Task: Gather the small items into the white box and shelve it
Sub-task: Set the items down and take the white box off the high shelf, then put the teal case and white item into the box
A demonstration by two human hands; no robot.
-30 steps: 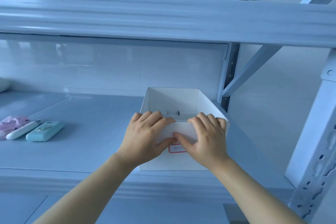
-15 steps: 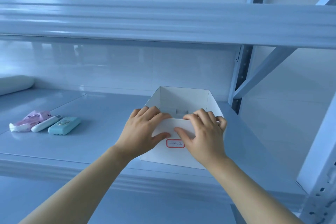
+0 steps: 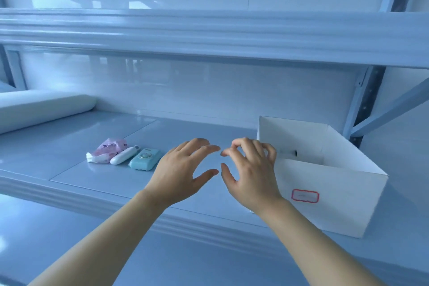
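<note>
The open white box [image 3: 334,195] with a red-framed label stands at the right of the shelf [image 3: 76,176], near its front edge. Three small items lie in a row to the left: a pink packet [image 3: 105,152], a white pen-shaped device [image 3: 123,155] and a teal rectangular device [image 3: 145,160]. My left hand [image 3: 183,170] hovers over the shelf between the teal device and the box, fingers spread, holding nothing. My right hand [image 3: 249,169] is just left of the box's near corner, fingers curled apart, also holding nothing.
A white roll [image 3: 44,109] lies at the back left of the shelf. Another shelf beam [image 3: 209,32] runs overhead. A metal upright [image 3: 369,90] and diagonal brace [image 3: 392,107] stand behind the box at the right.
Both hands have let go of the box's front wall and moved left, fingers now apart. The view has swung left, so the box sits at the right.
</note>
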